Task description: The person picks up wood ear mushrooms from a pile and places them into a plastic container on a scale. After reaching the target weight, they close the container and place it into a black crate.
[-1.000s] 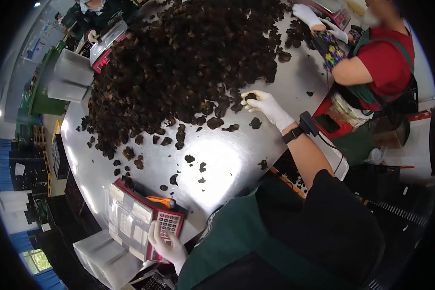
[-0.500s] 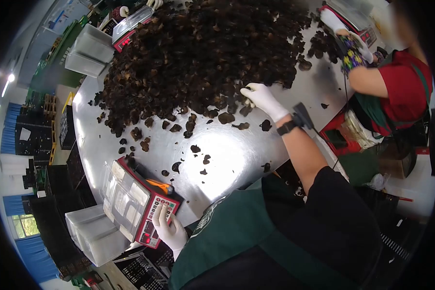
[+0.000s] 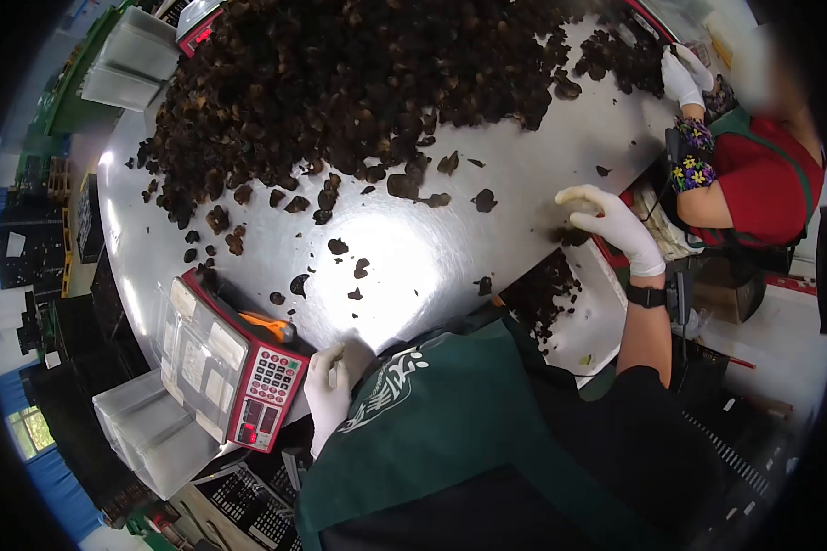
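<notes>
My right hand (image 3: 611, 225), in a white glove, hovers past the table's near edge with thumb and fingers apart. Just under its fingertips is a blurred dark mushroom piece (image 3: 570, 236), apparently loose from the hand. Below lies a white bin (image 3: 602, 317) with dark scraps in it. My left hand (image 3: 329, 390), gloved too, is beside the red-framed scale (image 3: 271, 372) at the table edge; its fingers are loosely bent, and nothing shows in them. A large heap of dark, curled pieces like dried wood ear mushroom (image 3: 340, 83) covers the far part of the metal table (image 3: 487, 248).
Single mushroom pieces (image 3: 338, 246) lie scattered before the heap. An orange-handled tool (image 3: 268, 325) rests by the scale, and clear plastic boxes (image 3: 156, 432) stand left of it. At right, a co-worker in a red shirt (image 3: 772, 174) has gloved hands (image 3: 685, 75) near a smaller pile.
My right hand has left the heap's edge, moved right and toward me over the bin, and opened. My left hand has come off the scale's keypad. The view has shifted.
</notes>
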Available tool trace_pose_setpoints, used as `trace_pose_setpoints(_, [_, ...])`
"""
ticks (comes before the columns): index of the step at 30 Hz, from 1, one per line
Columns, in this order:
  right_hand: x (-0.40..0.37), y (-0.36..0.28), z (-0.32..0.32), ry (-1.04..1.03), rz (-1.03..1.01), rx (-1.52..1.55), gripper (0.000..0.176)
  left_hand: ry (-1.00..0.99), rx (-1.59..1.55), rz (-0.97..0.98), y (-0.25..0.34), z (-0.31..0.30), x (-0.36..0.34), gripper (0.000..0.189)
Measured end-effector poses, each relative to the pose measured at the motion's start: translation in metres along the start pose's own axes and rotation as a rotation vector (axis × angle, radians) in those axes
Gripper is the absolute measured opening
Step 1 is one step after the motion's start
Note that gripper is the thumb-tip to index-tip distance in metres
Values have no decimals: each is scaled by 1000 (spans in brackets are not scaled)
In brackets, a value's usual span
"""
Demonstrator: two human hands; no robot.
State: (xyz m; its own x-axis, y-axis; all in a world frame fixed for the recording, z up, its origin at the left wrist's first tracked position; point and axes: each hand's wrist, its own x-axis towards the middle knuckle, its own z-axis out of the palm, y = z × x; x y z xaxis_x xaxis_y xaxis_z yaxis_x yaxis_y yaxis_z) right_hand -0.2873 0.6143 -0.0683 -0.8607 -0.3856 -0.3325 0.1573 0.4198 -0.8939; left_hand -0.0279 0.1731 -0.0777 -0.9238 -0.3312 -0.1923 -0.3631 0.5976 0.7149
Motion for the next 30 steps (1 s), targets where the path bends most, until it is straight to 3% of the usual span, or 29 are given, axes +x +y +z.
trace_pose_setpoints(4, [18, 0, 59, 287, -86, 64, 45, -136, 58, 23, 3, 9, 13, 28])
trace_pose_setpoints(6, [41, -3, 105, 290, -230, -155, 54, -169, 143, 92, -10, 14, 13, 31])
trace_pose_setpoints(8, [75, -3, 147, 446, -535, -533, 43, -165, 180, 121, -11, 15, 14, 32])
trace_pose_setpoints(11, [106, -8, 186, 322, -503, -717, 36, -167, 103, 100, -14, 15, 13, 31])
trace_pose_setpoints(14, [131, -7, 185, 242, -498, -387, 24, -158, 31, 60, -20, 15, 14, 29])
trace_pose_setpoints(15, [131, -11, 185, 268, -434, -49, 18, -158, 8, 46, -22, 17, 13, 28])
trace_pose_setpoints(18, [110, -32, 138, 228, -239, 541, 21, -86, -238, -13, -36, 28, 10, 26])
trace_pose_setpoints(20, [88, -16, 93, 236, -187, 447, 23, -80, -291, -9, -40, 29, 13, 26])
trace_pose_setpoints(22, [56, -4, 51, 249, 26, 117, 23, -102, -262, -38, -36, 25, 15, 26])
trace_pose_setpoints(24, [19, -9, 21, 115, 203, -265, 26, -94, -296, -40, -38, 24, 16, 24])
trace_pose_setpoints(27, [-5, 8, 17, 221, -118, -923, 28, -85, -211, -29, -35, 22, 18, 21])
trace_pose_setpoints(28, [-2, -12, 34, 306, -125, -893, 28, -73, -165, -10, -31, 21, 22, 20])
trace_pose_setpoints(30, [24, -8, 73, 402, -275, -665, 46, -64, -127, 59, -31, 21, 27, 17])
